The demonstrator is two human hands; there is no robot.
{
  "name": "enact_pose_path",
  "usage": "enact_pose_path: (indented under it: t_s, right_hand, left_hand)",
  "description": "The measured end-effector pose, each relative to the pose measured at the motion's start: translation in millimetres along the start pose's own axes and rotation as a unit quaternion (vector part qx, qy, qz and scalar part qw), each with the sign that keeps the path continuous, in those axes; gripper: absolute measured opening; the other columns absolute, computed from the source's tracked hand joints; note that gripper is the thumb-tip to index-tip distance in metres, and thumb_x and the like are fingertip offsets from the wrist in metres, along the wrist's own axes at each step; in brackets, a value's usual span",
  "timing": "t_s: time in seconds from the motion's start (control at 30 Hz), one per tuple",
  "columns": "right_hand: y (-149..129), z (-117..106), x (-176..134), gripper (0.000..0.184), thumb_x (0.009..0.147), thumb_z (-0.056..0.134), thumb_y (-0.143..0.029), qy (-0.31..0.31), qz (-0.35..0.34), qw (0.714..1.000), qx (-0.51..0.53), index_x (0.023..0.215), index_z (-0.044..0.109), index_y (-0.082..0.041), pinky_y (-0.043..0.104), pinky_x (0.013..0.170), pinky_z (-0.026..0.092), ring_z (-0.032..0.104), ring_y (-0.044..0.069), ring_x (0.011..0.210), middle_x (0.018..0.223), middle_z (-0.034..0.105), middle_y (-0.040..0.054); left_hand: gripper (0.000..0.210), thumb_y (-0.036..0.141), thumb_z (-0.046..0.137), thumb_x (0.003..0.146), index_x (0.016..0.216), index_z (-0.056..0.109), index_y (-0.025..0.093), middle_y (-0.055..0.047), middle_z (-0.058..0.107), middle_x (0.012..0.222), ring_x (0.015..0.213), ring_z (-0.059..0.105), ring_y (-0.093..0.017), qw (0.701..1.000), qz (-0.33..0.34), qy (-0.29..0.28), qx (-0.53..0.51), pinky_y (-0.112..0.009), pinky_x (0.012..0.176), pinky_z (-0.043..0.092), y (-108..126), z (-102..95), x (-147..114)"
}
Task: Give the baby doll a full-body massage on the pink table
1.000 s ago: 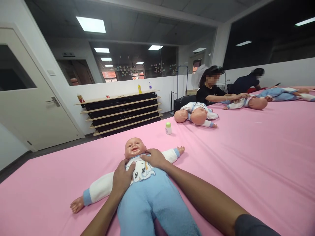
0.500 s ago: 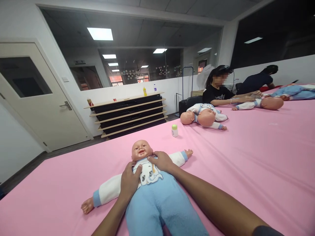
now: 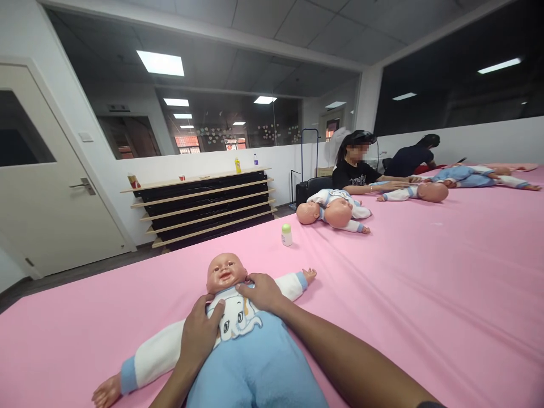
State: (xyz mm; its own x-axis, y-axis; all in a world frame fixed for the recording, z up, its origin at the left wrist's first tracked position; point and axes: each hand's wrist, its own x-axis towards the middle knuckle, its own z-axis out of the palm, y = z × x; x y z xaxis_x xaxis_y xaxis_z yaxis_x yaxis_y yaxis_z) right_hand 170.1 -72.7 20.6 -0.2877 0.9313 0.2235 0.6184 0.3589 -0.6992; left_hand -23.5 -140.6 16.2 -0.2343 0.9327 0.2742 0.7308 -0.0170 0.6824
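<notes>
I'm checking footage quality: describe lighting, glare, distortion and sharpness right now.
Head view: the largest light panel burns out white through or on the glass; head view: the door leans at the left edge, suggesting wide-angle distortion; head view: shadows on the pink cloth are soft; head view: left hand, right hand and doll look fairly sharp.

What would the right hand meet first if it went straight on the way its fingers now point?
Most likely the head of the doll, around its chin or neck; the right hand is at the upper chest, close beside it. Any remaining gap is unclear from this view.
</notes>
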Motion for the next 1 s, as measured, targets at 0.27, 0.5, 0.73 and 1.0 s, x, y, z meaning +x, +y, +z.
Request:
enact_pose_path:
  t_s: [0.27,0.5,0.73,1.0]
  right_hand:
    - [-1.2,-0.4,-1.1,0.052,0.084,0.050,-0.064,0.002,-0.002,1.000,0.004,0.098,0.070,-0.018,0.025,0.066,0.037,0.065,0.020,0.084,0.095,0.073,0.0076]
    - [-1.2,-1.0,-1.1,0.048,0.085,0.051,-0.062,0.006,-0.010,1.000,0.002,0.095,0.069,-0.018,0.025,0.066,0.037,0.065,0.019,0.083,0.094,0.073,0.0071]
    - [0.9,-0.2,-0.8,0.047,0.086,0.050,-0.060,0.008,-0.018,1.000,-0.002,0.095,0.069,-0.019,0.024,0.065,0.037,0.064,0.019,0.082,0.094,0.073,0.0064]
    - [3.8,0.2,1.6,0.045,0.087,0.050,-0.058,0.000,-0.022,1.000,-0.004,0.091,0.069,-0.017,0.024,0.065,0.036,0.062,0.018,0.078,0.088,0.071,0.0069]
  left_hand:
    - [0.042,0.055,0.044,0.085,0.105,0.058,0.020,-0.008,0.067,0.108,0.101,0.061,-0.027,1.000,-0.004,-0.011,-0.005,-0.039,0.088,0.044,3.0,-1.3,-1.5]
    - [0.042,0.055,0.044,0.086,0.104,0.058,0.020,-0.008,0.067,0.106,0.099,0.061,-0.027,1.000,0.003,-0.011,-0.006,-0.038,0.087,0.044,2.7,-0.7,-1.7]
    - [0.040,0.053,0.044,0.086,0.103,0.058,0.020,-0.008,0.068,0.104,0.098,0.062,-0.027,1.000,0.019,-0.003,0.000,-0.039,0.087,0.045,-0.5,2.7,-0.3]
    - [0.039,0.047,0.045,0.087,0.108,0.058,0.018,-0.010,0.066,0.108,0.104,0.060,-0.027,1.000,0.020,0.003,-0.007,-0.040,0.092,0.043,3.4,3.9,-2.5]
